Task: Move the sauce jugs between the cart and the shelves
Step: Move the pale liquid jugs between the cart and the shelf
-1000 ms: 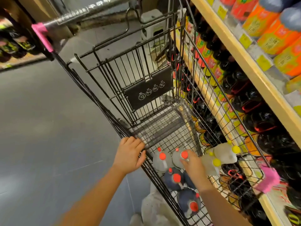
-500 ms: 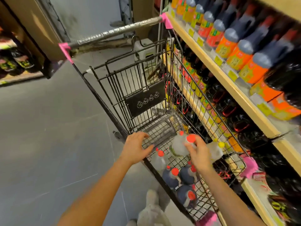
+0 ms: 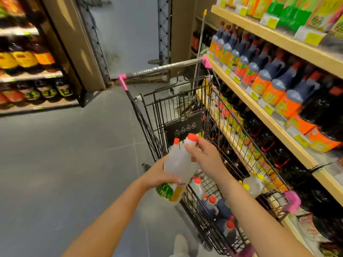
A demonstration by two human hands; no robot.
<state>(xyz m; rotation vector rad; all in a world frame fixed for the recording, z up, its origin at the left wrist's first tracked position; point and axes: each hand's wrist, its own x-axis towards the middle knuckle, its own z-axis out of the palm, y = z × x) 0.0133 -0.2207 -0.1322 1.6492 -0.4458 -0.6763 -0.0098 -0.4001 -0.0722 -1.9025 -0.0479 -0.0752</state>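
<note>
Head view shows a clear jug (image 3: 178, 162) with orange caps lifted above the near left rim of the cart (image 3: 185, 108), carried between both hands. The left hand (image 3: 159, 175) cups its lower body just above the green and yellow label, fingers curled under it; the right hand (image 3: 204, 154) holds it near the neck, though whether those fingers wrap the handle cannot be told. By my reading the task is only partly done: one jug is out and in the air, not yet placed, while several more jugs (image 3: 219, 206), dark and pale, lie in the bottom of the basket. The shelves (image 3: 259, 110) stand close along the cart's right side, rows of bottles packed tight with little visible gap. Open floor (image 3: 65, 164) lies to the left, so room for swinging is there; the wire rim and pink handle end (image 3: 292, 201) sit between the hands and the lower shelf.
</note>
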